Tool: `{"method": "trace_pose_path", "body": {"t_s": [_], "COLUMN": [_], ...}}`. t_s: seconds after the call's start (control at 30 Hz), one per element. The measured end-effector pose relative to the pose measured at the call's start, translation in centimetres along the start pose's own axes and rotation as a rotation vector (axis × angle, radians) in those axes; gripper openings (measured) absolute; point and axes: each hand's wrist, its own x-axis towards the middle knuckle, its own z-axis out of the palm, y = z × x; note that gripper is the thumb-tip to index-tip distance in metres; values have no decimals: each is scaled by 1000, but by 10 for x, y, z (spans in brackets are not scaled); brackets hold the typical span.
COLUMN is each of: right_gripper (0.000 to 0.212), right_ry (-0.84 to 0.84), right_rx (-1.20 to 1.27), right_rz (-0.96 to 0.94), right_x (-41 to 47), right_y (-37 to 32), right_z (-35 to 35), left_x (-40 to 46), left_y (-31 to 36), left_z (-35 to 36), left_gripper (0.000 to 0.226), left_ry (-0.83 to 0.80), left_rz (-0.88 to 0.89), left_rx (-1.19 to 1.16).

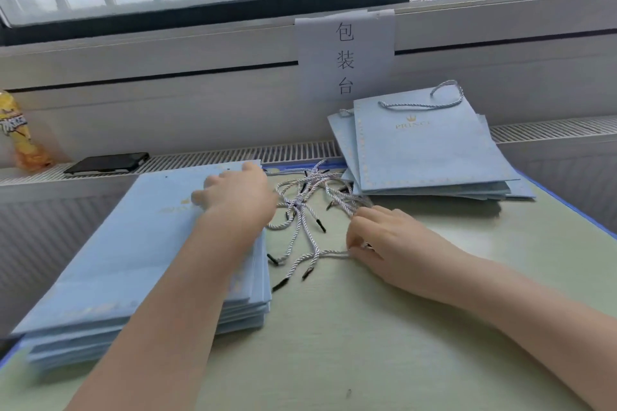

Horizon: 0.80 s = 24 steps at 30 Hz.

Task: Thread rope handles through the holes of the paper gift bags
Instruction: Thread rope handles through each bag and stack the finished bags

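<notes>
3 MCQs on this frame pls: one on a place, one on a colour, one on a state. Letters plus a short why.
1. Where does the loose pile of rope handles lie?
A. on the windowsill
B. on the table between the two bag stacks
C. on top of the right stack

2. What colour are the tips of the rope handles?
A. black
B. gold
C. red

3. What is the right hand doing?
A. resting flat on a bag
B. hanging idle off the table
C. pinching a rope handle

Answers:
1 B: the ropes sit on the green table, with the left stack of bags on one side and the right stack of bags on the other.
2 A: each cord ends in a dark black tip.
3 C: its fingers close on a cord, while the left hand rests on the left stack.
</notes>
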Motion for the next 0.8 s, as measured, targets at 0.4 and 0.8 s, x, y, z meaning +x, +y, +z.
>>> {"method": "trace_pose_path", "body": {"t_s": [0.4,0.8], "right_gripper": [19,32], "right_ry": [237,98], "right_rx": [84,264], "right_rz": [-21,45], "right_x": [-4,24], "right_y": [1,-18], "right_z": [-10,-12], "left_x": [-12,2], "left_y": [-12,-42], "left_z": [13,-1], "left_gripper": [9,16], "left_ry": [54,20], "left_rz": [113,69], "left_rx": [131,-146]}}
